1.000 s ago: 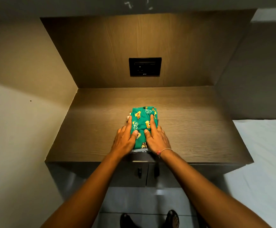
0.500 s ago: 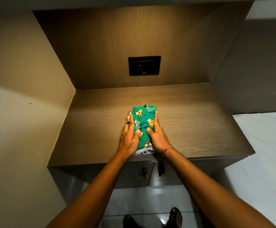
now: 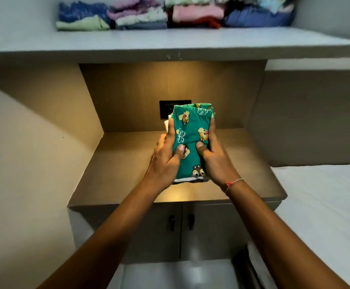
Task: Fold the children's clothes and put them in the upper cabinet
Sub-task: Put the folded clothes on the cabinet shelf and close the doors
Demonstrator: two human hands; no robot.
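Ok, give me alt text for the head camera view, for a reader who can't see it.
Two bare hands, left hand and right hand, hold a folded green cartoon-print garment above a wooden counter. Above, a white shelf carries a row of folded clothes. Lower cabinet doors are shut below.

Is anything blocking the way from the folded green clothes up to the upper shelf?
Nothing visible blocks it. Both the left hand and right hand hold the folded green clothes above the wooden counter. The upper shelf is open-fronted, with bare surface ahead of the stacked clothes at its back.
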